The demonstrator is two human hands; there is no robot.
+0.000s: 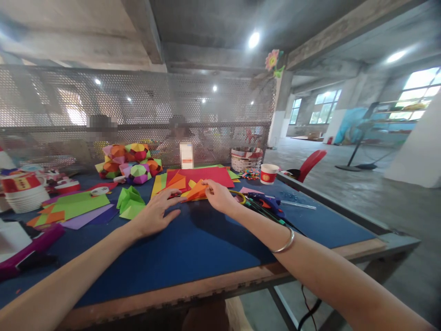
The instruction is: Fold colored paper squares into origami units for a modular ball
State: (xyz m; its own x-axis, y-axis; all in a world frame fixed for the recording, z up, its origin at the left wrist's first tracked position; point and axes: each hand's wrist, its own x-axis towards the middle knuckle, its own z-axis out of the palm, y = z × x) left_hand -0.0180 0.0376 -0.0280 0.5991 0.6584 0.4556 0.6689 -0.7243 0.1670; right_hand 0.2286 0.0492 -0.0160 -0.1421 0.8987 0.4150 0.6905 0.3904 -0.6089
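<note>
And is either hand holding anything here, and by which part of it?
The right hand appears to hold the orange folded paper by its right end. The left hand is open, gripping nothing; whether it touches the paper can't be told.

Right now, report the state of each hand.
Left hand: open.
Right hand: at the folded orange paper; whether closed on it cannot be told.

Extends as a blue-topped table (172, 266) with a wooden front edge. Bears red paper (215, 175) toward the rear, a folded green piece (130, 203) to its left, multicoloured balls (137, 173) behind that, a woven basket (246, 161) and paper cup (269, 174) rear right.
</note>
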